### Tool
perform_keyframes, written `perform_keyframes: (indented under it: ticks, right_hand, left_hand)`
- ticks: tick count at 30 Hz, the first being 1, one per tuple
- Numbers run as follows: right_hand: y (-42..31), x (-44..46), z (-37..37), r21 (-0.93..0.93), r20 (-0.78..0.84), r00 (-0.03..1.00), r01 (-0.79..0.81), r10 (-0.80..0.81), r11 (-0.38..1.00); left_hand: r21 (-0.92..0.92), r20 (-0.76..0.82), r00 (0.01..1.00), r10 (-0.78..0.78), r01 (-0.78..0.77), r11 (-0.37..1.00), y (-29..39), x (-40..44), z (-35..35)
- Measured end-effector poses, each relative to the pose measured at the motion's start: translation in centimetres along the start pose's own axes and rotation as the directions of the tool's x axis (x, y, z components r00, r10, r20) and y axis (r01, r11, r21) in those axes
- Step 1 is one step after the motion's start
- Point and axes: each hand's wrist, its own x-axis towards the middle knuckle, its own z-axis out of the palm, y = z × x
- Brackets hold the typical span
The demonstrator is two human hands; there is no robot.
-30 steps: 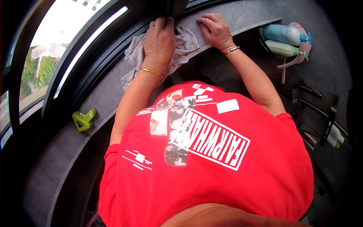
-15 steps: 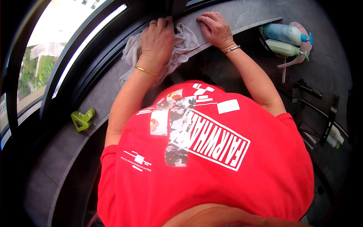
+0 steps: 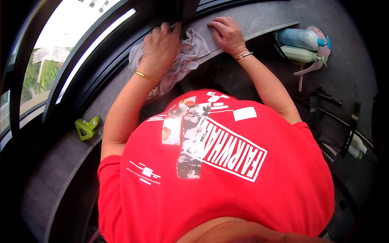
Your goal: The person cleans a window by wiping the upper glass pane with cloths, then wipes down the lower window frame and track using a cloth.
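Fingers (image 3: pixel 165 27) of my left hand (image 3: pixel 161 50) are lying over a rumpled grey cloth (image 3: pixel 194 45) on the ledge (image 3: pixel 261 18); whether they're clamping it, I cannot tell. My right hand (image 3: pixel 229 37) is resting nearby, fingers curled, grip hidden, presumably steadying me. Rightward, a blue pump bottle (image 3: pixel 299 38) is sitting; leftward, a green triangular tool (image 3: pixel 86 128).

We now have our left hand (image 3: pixel 160 47) farther to the left than 1 second ago, with our left forearm (image 3: pixel 126 104) swung outward. The trailing end of the cloth (image 3: pixel 193 45), previously outside that forearm, now shows inside it.
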Motion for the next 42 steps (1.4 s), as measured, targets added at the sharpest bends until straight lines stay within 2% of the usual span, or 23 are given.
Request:
perform_keyframes:
  ticks: [9,13,18,34,37,39,40,41,42]
  right_hand:
    - [0.9,-0.1,0.2,0.030,-0.021,1.000,-0.021,0.021,0.999]
    - [-0.6,0.0,0.4,0.021,0.000,1.000,-0.007,0.007,1.000]
    - [-0.5,0.0,0.4,0.010,0.019,1.000,-0.006,0.005,1.000]
    - [-0.6,-0.1,0.6,0.039,0.020,1.000,-0.002,0.001,0.999]
    - [-0.9,0.1,0.4,0.037,0.015,1.000,-0.004,0.003,0.999]
    - [-0.7,0.0,0.4,0.047,0.006,1.000,-0.004,0.004,0.999]
    - [-0.7,0.0,0.4,0.050,0.003,1.000,-0.005,0.005,0.999]
    - [-0.6,-0.1,0.5,0.063,0.001,1.000,-0.007,0.006,0.998]
    - [-0.6,-0.3,0.5,0.062,0.009,1.000,-0.025,0.025,0.998]
  left_hand:
    - [-0.025,-0.070,0.995,0.066,-0.068,0.997,0.6,0.9,1.5]
    - [-0.003,-0.103,0.994,0.038,-0.039,0.999,-0.6,-0.8,1.2]
    - [0.069,-0.016,1.000,0.001,0.000,0.998,-0.5,-0.8,0.8]
    - [0.158,-0.001,1.000,0.017,-0.016,0.987,-2.2,-3.0,0.4]
    - [0.099,0.033,0.999,-0.031,0.027,0.995,-2.7,-3.7,-0.4]
    - [-0.085,-0.033,0.997,-0.074,0.071,0.994,-3.2,-4.3,-0.4]
    - [-0.079,-0.032,0.997,-0.073,0.071,0.994,-3.8,-4.6,-0.2]
    - [-0.486,-0.106,0.981,-0.163,0.092,0.869,-4.3,-5.1,0.1]
    - [-0.800,0.002,0.962,-0.274,0.166,0.576,-4.4,-5.8,-0.6]
